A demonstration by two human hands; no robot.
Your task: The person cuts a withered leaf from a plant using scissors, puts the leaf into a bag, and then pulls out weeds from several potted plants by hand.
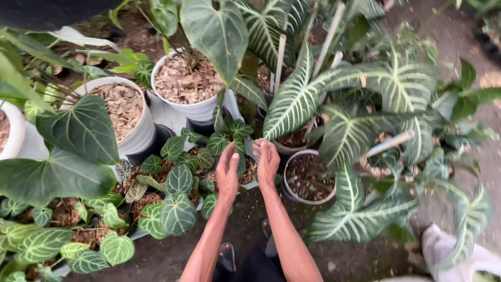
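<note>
A: Near first. Both forearms run up from the bottom edge; sandals on dirt below them, blurry.

B: Hands?

A: Left hand (227, 169) and right hand (267, 163) are side by side, fingers straight and close together, palms facing each other with a narrow gap between. Neither holds anything. They flank a small pot (246, 172) of dark soil, which sits at centre on a pale tray (166, 116). Can't tell if the palms touch its rim.

B: How to do it well?

A: My judgement: keep the palms low on the pot's sides, press evenly, keep it upright so soil stays in. The veined leaves (229, 130) right above the fingertips crowd the grip, so come in under them.

B: Around it?

A: Left of the left hand, a cluster of small plants (177, 201) with round veined leaves, packed tight, pots touching. Right of the right hand, a white-rimmed pot (309, 177) of bare soil, just beside. Further right, big striped leaves (360, 141) overhang and could snag a sleeve or arm.

B: Far?

A: Two white pots (195, 86) topped with wood chips, a large heart leaf (83, 128) at left, bamboo stakes (329, 39) at back. White cloth (454, 253) at lower right.
</note>
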